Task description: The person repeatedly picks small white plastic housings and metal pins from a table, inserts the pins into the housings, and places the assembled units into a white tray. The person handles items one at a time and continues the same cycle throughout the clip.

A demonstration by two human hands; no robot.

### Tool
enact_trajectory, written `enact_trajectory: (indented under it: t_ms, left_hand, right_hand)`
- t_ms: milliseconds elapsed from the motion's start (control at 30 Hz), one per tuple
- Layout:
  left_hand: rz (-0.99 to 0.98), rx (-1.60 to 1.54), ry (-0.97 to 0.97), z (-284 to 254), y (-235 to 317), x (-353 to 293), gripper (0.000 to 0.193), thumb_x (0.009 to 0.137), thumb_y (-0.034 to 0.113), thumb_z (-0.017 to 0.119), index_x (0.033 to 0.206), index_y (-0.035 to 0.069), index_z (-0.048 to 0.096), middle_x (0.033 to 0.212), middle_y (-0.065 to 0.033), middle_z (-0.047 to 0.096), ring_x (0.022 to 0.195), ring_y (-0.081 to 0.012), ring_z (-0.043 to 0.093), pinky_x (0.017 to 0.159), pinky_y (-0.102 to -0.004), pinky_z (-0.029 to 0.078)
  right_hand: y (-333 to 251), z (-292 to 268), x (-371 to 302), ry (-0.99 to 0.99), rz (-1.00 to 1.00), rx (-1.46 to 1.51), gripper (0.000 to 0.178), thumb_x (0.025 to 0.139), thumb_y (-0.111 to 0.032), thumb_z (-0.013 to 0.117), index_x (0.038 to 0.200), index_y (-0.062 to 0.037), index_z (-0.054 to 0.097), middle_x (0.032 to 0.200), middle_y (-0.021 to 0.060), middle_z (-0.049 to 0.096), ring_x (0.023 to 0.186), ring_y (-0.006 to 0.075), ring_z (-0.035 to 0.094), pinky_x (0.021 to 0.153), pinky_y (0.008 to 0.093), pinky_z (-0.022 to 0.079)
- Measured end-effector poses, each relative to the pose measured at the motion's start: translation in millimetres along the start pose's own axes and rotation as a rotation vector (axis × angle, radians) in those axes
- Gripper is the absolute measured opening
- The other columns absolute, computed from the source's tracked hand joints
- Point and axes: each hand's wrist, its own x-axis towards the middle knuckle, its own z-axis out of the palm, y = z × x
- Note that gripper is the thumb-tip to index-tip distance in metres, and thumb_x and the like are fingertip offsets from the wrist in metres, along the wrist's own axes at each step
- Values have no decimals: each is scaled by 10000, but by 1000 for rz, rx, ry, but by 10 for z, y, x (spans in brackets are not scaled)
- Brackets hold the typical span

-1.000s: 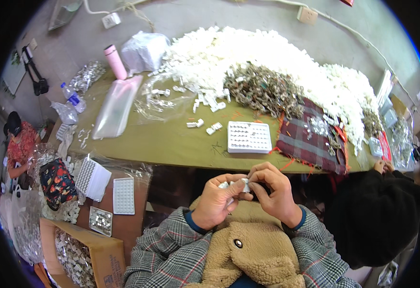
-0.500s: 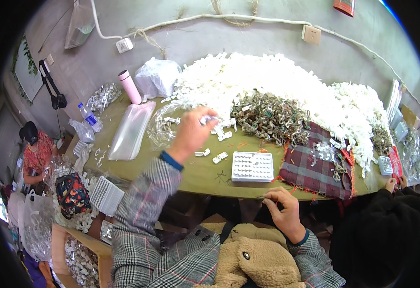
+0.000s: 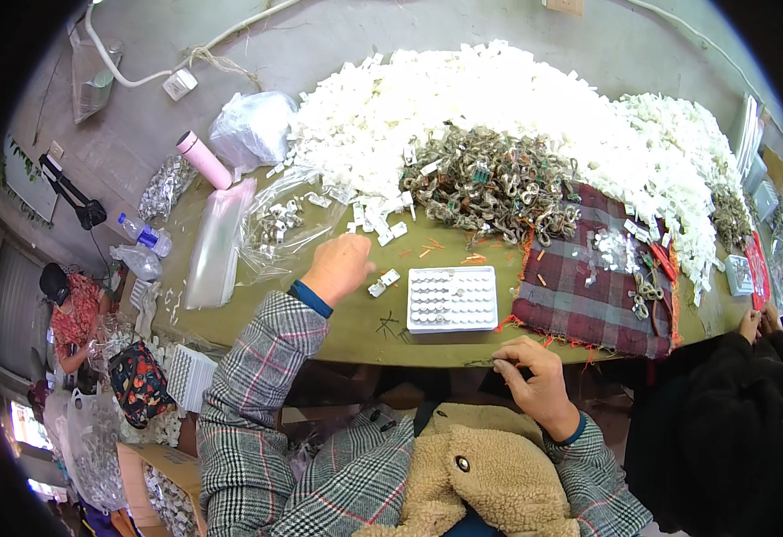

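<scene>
My left hand (image 3: 338, 267) is over the green table, back of the hand up, its fingers curled and partly hidden. What it holds, if anything, is out of sight. A small white plastic piece (image 3: 383, 283) lies just beside it. Closer to me, at the table's front edge, my right hand (image 3: 534, 380) pinches a small, thin dark piece (image 3: 479, 362) between thumb and forefinger. A white tray (image 3: 452, 326) with rows of small white parts sits between the hands. Several thin dark pieces (image 3: 389, 324) rest on the cloth left of the tray.
White plastic parts (image 3: 499, 98) form a heap at the back, with a pile of dark metal pieces (image 3: 490, 183) before it. Plaid cloth (image 3: 566, 291) with pliers (image 3: 662, 268) lies right. Clear bags (image 3: 221, 246) and a pink flask (image 3: 203, 159) are left. Another person's hands (image 3: 758, 322) are far right.
My left hand has come down and nearer to me; the shiny white thing seen at its fingers no longer shows. My right hand has barely moved. The view has shifted downward.
</scene>
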Motion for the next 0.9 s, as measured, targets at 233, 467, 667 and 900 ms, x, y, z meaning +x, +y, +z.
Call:
enact_trajectory:
  t_ms: [233, 467, 667, 900]
  left_hand:
    - [-76, -24, 26, 181, -166, -183, 227, 756, 184, 761, 837, 12, 637, 835, -199, 664, 853, -393, 654, 729, -478, 514]
    - [203, -427, 280, -343, 809, -999, 115, 841, 54, 679, 935, 10, 630, 895, -202, 664, 796, -383, 647, 672, -439, 503]
    - [439, -547, 460, -301, 1519, -1541, 302, 787, 13, 722, 1078, 26, 641, 914, -109, 693, 796, -312, 683, 643, -372, 558]
    - [268, -1083, 399, -114, 1486, -1614, 553, 808, -21, 740, 1324, 0, 539, 990, -117, 698, 782, -203, 694, 617, -306, 557]
  right_hand:
    - [-57, -5, -9, -11, -23, -21, 101, 826, 52, 692, 918, 28, 658, 850, 124, 653, 728, 226, 645, 628, 306, 502]
    - [-391, 219, -81, -41, 258, 474, 152, 928, -5, 658, 1063, 54, 621, 938, 60, 653, 842, 108, 673, 699, 238, 551]
    - [-563, 486, -232, 27, 218, 484, 213, 936, -33, 672, 1117, 54, 602, 966, 53, 683, 867, 98, 666, 770, 252, 570]
    - [-630, 412, -313, -11, 229, 401, 144, 922, -56, 694, 999, 32, 611, 882, 55, 679, 770, 84, 646, 662, 250, 535]
